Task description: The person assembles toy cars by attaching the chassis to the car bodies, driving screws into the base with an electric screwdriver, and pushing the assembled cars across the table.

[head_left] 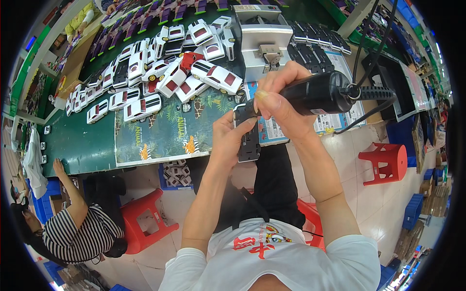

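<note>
My left hand (226,141) grips a toy car (249,144) turned bottom up, its black underside facing me, just off the table's front edge. My right hand (290,107) is wrapped round a black corded electric screwdriver (318,92), which lies nearly level, its cord end to the right. The screwdriver's tip end points at the far end of the car, close to my left fingers. Whether the bit touches a screw is hidden by my fingers. Just beyond my hands stands a silvery metal box-shaped machine (264,39) with a small bracket on its front.
White toy cars (145,63) lie heaped at the left and middle of the green table (73,140); one red car (191,59) sits among them. Black car undersides (310,57) stand in rows behind the machine. A red stool (386,162) is at right. Another person (80,228) sits at left.
</note>
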`<control>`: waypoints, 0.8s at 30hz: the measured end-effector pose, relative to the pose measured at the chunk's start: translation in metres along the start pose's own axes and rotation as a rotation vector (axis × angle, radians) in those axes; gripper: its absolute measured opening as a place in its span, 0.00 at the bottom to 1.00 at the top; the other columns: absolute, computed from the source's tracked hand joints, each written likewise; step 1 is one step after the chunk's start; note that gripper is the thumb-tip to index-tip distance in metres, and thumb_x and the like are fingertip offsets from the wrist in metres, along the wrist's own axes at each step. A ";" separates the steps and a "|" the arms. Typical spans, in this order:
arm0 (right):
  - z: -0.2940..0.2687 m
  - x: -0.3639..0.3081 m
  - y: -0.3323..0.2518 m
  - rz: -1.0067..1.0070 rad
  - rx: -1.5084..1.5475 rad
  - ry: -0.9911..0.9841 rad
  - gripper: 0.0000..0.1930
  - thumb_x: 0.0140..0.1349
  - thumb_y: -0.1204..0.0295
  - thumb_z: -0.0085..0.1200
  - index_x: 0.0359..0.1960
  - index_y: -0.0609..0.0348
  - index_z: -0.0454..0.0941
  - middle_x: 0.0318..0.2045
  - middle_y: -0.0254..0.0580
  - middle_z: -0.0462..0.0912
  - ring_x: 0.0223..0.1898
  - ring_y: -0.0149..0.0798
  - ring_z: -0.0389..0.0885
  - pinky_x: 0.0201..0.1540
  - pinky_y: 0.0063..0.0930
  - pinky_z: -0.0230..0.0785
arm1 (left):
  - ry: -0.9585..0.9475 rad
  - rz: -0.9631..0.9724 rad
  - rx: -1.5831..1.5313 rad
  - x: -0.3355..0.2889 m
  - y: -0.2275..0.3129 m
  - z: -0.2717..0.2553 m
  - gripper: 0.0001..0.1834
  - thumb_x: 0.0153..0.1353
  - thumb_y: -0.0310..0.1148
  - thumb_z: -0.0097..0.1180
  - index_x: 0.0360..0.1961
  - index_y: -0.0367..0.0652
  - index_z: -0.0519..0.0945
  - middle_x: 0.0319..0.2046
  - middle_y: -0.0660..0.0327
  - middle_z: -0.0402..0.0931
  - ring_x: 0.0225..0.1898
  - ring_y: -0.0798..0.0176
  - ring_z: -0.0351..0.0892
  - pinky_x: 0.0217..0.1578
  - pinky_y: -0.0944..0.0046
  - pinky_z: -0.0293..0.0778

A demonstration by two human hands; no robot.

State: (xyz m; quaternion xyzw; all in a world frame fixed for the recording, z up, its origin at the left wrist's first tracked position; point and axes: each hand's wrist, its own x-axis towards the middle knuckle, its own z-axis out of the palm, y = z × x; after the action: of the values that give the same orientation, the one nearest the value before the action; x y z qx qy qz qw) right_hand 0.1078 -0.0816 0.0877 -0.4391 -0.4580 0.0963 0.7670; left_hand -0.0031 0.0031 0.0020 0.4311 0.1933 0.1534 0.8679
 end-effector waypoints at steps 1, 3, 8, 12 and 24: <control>0.001 -0.001 -0.002 0.019 0.033 0.009 0.13 0.53 0.76 0.70 0.27 0.57 0.73 0.20 0.31 0.77 0.21 0.21 0.73 0.25 0.17 0.62 | 0.001 -0.006 -0.004 0.000 0.000 0.000 0.11 0.59 0.23 0.64 0.44 0.34 0.80 0.32 0.56 0.84 0.30 0.68 0.84 0.32 0.69 0.80; 0.001 -0.002 -0.004 0.033 0.065 0.021 0.13 0.53 0.76 0.70 0.27 0.57 0.73 0.20 0.32 0.77 0.21 0.21 0.73 0.25 0.18 0.62 | 0.006 0.009 0.000 -0.001 -0.001 0.001 0.12 0.59 0.23 0.64 0.44 0.33 0.80 0.32 0.56 0.84 0.30 0.68 0.84 0.32 0.69 0.80; -0.003 -0.003 -0.006 0.002 0.085 -0.012 0.12 0.54 0.78 0.68 0.29 0.59 0.72 0.20 0.35 0.78 0.20 0.23 0.74 0.26 0.19 0.66 | 0.014 0.043 0.029 -0.001 -0.001 0.002 0.12 0.59 0.23 0.65 0.44 0.33 0.80 0.33 0.55 0.84 0.31 0.68 0.84 0.32 0.69 0.81; -0.025 0.016 -0.020 -0.033 0.346 -0.024 0.08 0.60 0.77 0.61 0.31 0.61 0.72 0.19 0.41 0.77 0.19 0.31 0.78 0.26 0.24 0.72 | 0.054 0.003 -0.055 0.001 -0.001 -0.005 0.13 0.62 0.25 0.61 0.47 0.35 0.78 0.39 0.54 0.84 0.36 0.62 0.85 0.39 0.61 0.84; -0.052 0.081 0.010 -0.194 -0.307 0.224 0.09 0.59 0.74 0.64 0.26 0.61 0.76 0.14 0.35 0.75 0.15 0.28 0.74 0.22 0.24 0.67 | 0.029 0.103 -0.168 -0.008 0.003 -0.017 0.28 0.57 0.15 0.55 0.59 0.39 0.67 0.57 0.44 0.73 0.55 0.41 0.79 0.51 0.41 0.83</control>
State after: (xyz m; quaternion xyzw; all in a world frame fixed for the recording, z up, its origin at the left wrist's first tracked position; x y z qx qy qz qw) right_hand 0.1967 -0.0615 0.1201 -0.5128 -0.4192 -0.0983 0.7428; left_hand -0.0178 0.0130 -0.0034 0.3639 0.1700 0.2197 0.8891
